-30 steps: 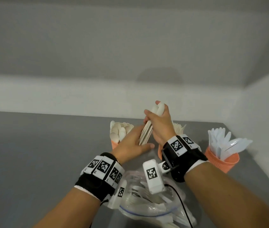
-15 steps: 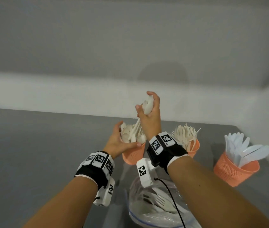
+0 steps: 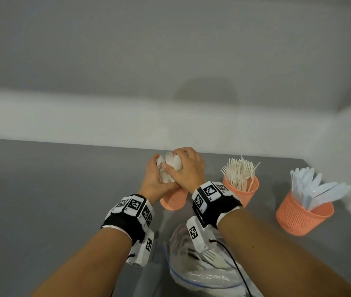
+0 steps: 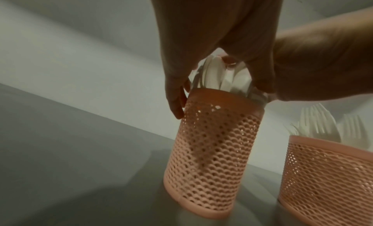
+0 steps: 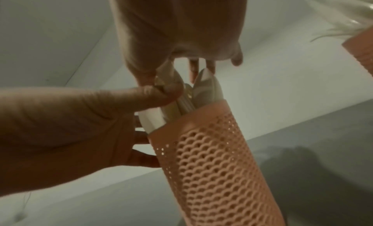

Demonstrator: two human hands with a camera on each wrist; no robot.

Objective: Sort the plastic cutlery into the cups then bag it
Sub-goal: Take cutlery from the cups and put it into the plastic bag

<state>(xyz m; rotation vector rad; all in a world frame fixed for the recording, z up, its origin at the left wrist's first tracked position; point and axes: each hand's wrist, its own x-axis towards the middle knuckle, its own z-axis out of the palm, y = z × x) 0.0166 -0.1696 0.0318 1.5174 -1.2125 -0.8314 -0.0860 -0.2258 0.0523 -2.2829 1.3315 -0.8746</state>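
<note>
A bunch of white plastic spoons (image 3: 171,166) stands bowls-up in the leftmost orange mesh cup (image 3: 173,200). My left hand (image 3: 156,179) cups the bunch from the left, its thumb pressed on the bowls. From above and the right, my right hand (image 3: 189,170) curls its fingers over the spoon tops. The left wrist view shows the spoons (image 4: 224,76) sticking out of the cup (image 4: 210,157) between both hands. In the right wrist view the left thumb (image 5: 153,98) lies against the spoons (image 5: 203,89) above the cup (image 5: 218,173).
An orange cup of forks (image 3: 241,189) stands right of the spoon cup, and a cup of knives (image 3: 303,215) farther right near the side wall. A clear zip bag (image 3: 202,269) with forks inside lies on the grey table (image 3: 52,200) under my wrists.
My right hand has brought its bundle of spoons down into the left cup. Both hands have closed round the spoon bowls at the cup's mouth.
</note>
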